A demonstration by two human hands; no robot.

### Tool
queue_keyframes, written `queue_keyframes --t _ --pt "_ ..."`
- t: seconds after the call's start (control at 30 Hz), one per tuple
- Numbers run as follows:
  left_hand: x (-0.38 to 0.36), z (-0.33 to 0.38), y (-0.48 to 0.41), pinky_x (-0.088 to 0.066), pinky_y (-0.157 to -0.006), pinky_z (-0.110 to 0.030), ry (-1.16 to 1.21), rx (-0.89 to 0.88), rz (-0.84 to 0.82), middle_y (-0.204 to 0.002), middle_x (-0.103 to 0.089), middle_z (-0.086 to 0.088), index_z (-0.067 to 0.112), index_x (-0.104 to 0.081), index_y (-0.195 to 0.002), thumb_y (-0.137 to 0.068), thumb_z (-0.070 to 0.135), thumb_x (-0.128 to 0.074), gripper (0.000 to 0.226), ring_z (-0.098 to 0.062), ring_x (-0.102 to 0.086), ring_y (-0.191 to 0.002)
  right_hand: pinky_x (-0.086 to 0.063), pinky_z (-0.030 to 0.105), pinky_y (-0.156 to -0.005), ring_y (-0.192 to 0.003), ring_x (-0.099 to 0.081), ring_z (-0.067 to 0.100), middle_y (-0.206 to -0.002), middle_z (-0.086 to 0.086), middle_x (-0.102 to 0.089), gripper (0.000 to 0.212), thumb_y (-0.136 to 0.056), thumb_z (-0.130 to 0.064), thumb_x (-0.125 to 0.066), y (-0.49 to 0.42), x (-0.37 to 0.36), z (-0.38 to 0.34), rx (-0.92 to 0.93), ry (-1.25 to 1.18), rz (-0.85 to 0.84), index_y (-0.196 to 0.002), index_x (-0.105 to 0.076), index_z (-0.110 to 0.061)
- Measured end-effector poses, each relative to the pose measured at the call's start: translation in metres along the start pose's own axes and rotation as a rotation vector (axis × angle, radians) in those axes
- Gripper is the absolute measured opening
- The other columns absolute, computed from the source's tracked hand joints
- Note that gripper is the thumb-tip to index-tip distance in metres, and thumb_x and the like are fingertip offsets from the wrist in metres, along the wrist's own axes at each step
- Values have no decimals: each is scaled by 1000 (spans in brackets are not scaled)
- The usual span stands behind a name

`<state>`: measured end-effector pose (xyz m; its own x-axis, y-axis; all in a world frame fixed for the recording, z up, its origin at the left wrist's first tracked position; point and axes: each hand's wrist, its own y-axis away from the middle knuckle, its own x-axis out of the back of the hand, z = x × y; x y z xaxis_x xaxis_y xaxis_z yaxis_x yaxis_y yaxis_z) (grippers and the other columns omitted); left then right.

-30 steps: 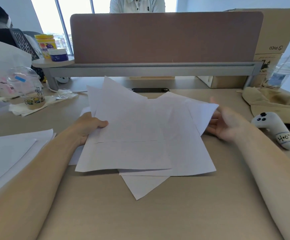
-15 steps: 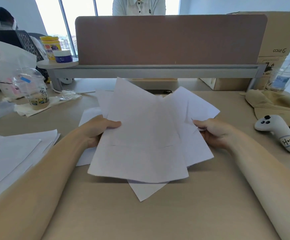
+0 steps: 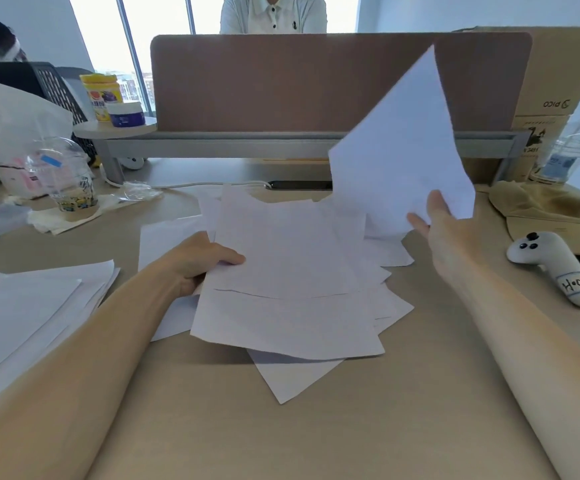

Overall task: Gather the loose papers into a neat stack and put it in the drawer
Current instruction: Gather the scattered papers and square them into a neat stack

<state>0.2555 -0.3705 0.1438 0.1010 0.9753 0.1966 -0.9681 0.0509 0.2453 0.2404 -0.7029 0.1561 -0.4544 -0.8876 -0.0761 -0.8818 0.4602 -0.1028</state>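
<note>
Left hand (image 3: 195, 268) pinches the left edge of the loose papers (image 3: 288, 289) fanned mid-desk (image 3: 316, 427), right hand (image 3: 433, 223) grips one lifted sheet (image 3: 402, 147) by its lower edge — light, floppy, slippery stuff, best squared from both sides.

We saw a white game controller (image 3: 551, 268) beside a tan cloth (image 3: 551, 211), a yellow-lidded jar (image 3: 101, 97), and a brown divider panel (image 3: 316, 81).

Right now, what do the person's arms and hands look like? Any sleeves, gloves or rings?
Both forearms are bare as far as the picture shows, no sleeves. The left hand and right hand wear no gloves. No watch, bracelet or ring shows.
</note>
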Motion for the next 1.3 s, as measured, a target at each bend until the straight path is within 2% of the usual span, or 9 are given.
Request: queue_keyframes --t 0.2,0.3,0.4,0.5,0.63,0.83,0.93,1.17,1.3 --pt "-3 0 2 -56 -87 -42 9 -24 -137 -110 -74 -11 10 -66 -116 -85 -1 -68 33 -31 -70 -101 -24 7 -107 -130 -39 -13 -130 -28 -51 44 -91 -13 -47 11 4 6 557 730 -795 -114 -57 -48" --pt "6 3 -1 -55 -82 -36 -26 -24 -155 -111 -73 -11 8 -67 -115 -88 12 -69 28 -26 -72 -94 -16 26 -118 -141 -24 -2 -147 -15 -41 72 -82 14 -42 3 7 14 514 953 -1038 -122 -57 -44" --pt "29 10 -17 -53 -73 -34 -127 -18 152 -102 -67 -12 5 -62 -104 -90 33 -68 31 -24 -63 -79 -19 28 -119 -143 -23 -1 -148 -14 -44 64 -87 8 -51 3 10 10 381 995 -1174 -119 -60 -46" --pt "64 15 -30 -42 -78 -33 -646 24 435 -117 -61 -15 -3 -60 -117 -92 38 -63 48 -28 -54 -93 -28 25 -116 -135 -37 -8 -140 -14 -54 64 -68 4 -50 2 13 6 249 806 -1200 -117 -66 -32" --pt "79 12 -27 -40 -95 -34 -959 196 367 -142 -48 -19 -6 -42 -139 -78 46 -77 87 -33 -49 -124 -44 21 -102 -129 -51 5 -130 -8 -66 60 -60 -12 -47 2 20 5 84 470 -1152 -115 -71 -10" --pt "71 16 -24 -47 -74 -35 -693 184 414 -100 -60 -16 -2 -56 -105 -67 20 -89 55 -31 -58 -88 -28 25 -112 -133 -44 4 -136 -21 -54 32 -85 -45 -67 7 0 16 133 781 -990 -115 -68 -35" --pt "69 11 -22 -53 -77 -39 -470 132 490 -103 -66 -21 -6 -62 -103 -68 7 -85 44 -33 -64 -91 -23 30 -115 -142 -29 6 -152 -22 -31 57 -84 -55 -65 9 -10 24 277 1129 -958 -137 -47 -46" --pt "65 36 3 -50 -66 -34 -158 -308 933 -77 -60 -4 13 -63 -81 -87 11 -54 11 -27 -61 -80 -20 35 -118 -145 -24 10 -158 -23 -20 64 -82 -62 -63 7 -9 26 267 1145 -962 -141 -38 -51" --pt "76 73 18 -48 -79 -30 -58 -430 1041 -99 -60 -1 13 -62 -114 -90 20 -51 27 -19 -56 -89 -19 30 -115 -145 -25 8 -159 -20 -21 64 -85 -57 -63 10 -10 23 279 1134 -960 -143 -39 -46"
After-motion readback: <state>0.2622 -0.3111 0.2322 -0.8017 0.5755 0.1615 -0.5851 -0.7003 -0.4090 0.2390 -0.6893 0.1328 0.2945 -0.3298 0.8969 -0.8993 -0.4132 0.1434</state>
